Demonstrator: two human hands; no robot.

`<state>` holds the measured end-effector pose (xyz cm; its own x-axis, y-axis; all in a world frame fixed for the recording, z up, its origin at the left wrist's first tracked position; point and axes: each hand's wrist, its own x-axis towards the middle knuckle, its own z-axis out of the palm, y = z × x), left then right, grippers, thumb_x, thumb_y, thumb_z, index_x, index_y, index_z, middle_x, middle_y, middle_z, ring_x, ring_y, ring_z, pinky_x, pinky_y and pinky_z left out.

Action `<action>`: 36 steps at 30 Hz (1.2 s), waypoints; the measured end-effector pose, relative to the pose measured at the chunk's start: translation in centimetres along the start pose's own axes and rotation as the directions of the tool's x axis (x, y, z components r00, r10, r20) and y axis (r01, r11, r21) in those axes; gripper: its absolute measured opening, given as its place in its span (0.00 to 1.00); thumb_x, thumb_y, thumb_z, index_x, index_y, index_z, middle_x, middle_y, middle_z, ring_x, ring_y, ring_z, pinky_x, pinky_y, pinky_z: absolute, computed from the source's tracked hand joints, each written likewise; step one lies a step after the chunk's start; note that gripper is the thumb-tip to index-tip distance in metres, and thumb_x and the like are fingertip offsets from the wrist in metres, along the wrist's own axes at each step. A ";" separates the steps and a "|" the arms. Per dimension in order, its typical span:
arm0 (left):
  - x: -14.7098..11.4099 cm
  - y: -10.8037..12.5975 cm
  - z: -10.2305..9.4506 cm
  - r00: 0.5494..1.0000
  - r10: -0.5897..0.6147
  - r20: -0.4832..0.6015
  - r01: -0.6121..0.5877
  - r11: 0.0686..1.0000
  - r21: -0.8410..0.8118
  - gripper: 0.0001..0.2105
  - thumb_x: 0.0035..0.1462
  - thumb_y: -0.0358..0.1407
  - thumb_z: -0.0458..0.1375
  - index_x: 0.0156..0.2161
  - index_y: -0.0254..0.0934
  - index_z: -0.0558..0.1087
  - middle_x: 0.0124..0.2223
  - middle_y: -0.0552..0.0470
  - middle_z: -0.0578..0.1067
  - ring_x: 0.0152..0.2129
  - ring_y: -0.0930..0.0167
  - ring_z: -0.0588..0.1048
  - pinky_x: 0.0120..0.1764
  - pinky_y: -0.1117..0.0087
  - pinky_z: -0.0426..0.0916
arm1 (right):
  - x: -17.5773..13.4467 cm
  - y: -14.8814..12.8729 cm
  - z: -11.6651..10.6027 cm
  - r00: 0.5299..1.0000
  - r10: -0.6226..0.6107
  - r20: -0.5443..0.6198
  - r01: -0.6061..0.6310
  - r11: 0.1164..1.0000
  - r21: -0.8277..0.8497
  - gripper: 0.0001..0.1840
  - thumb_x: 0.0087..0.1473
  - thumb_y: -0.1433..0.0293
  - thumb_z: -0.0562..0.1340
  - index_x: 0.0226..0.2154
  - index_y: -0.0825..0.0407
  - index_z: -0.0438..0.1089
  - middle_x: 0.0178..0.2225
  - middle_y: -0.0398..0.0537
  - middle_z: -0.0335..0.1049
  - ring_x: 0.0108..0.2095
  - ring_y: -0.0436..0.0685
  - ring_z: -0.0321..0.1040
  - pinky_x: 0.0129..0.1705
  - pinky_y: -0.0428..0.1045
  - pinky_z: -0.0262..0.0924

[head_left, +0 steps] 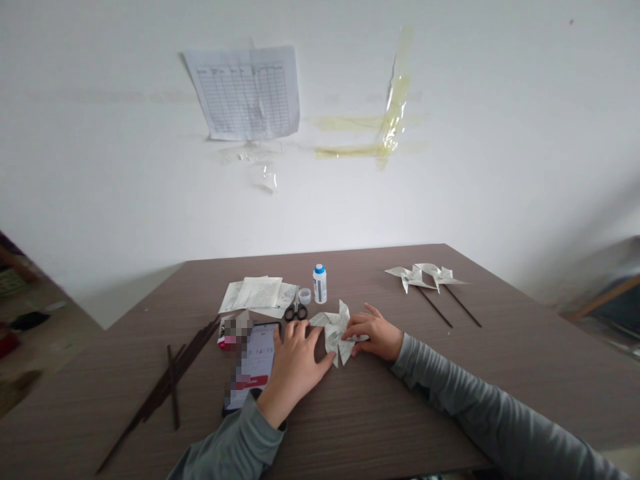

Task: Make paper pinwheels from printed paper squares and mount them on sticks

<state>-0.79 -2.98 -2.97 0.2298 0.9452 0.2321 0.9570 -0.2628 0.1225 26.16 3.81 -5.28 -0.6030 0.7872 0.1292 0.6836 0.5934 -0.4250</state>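
Note:
A folded paper pinwheel with print on it lies on the table in front of me, and no stick shows on it. My right hand grips its right side, fingers bent over the blades. My left hand rests at its left with fingers apart, the thumb tip close to the lower blade; whether it touches the paper I cannot tell. Under the left hand's outer side lies a phone showing a timer. Black-handled scissors lie just beyond the left fingers.
A white bottle with blue cap stands behind the pinwheel, near a small clear round container. Paper sheets lie back left, dark sticks at left. Two pinwheels on sticks lie back right. The wall borders the table.

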 end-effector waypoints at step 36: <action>0.6 -0.6 0.0 0.998 0.035 0.043 -0.031 0.995 -0.091 0.18 0.76 0.41 0.75 0.67 0.48 0.91 0.74 0.39 0.90 0.77 0.37 0.81 0.81 0.18 0.70 | -0.7 2.5 2.0 0.931 -0.169 -0.323 0.145 0.985 -0.095 0.13 0.83 0.67 0.72 0.42 0.41 0.90 0.43 0.47 0.95 0.48 0.64 0.94 0.79 0.68 0.76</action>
<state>-1.27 -2.28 -2.90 0.2707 0.9429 0.1943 0.9295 -0.3085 0.2022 27.46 4.42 -8.27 -0.5444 0.6871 0.4812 0.6246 0.7149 -0.3142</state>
